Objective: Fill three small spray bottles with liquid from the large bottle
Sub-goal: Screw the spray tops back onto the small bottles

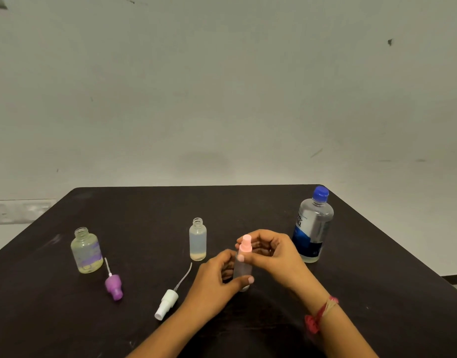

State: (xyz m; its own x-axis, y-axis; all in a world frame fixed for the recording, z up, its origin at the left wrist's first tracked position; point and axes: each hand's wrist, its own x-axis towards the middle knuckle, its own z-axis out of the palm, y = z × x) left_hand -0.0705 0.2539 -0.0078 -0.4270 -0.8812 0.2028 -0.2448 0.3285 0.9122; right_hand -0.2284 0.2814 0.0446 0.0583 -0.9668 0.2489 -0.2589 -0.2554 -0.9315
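The left hand (pixel 217 273) is curled round the body of the pink-top bottle (pixel 241 270) and holds it upright, low over the counter (pixel 144 208), near the front and middle. The right hand (pixel 271 250) pinches the pink spray top (pixel 246 243) with fingers and thumb. Both hands are closed on this 1 bottle and hold nothing else.

I think the step is to twist the pink spray top off so the bottle can be filled. The other 2 small bottles are open. The wide bottle (pixel 86 251) stands at the left, and its purple spray top (pixel 113 286) lies just in front of it. The middle bottle (pixel 198 240) stands behind the left hand, and its white spray top (pixel 166 303) lies near the left wrist. Each has only a little yellowish liquid at the bottom. I cannot tell how much is in the pink-top bottle.

To do it well, keep the bottle straight up and hold the body tight so only the top turns. Then lift the top straight up, because a thin tube likely hangs under it, like on the other 2.

The large bottle (pixel 312 226) stands at the right, just behind the right hand, with its blue cap (pixel 320 193) on. It must be opened before any pouring, and a bump from the right arm could tip it
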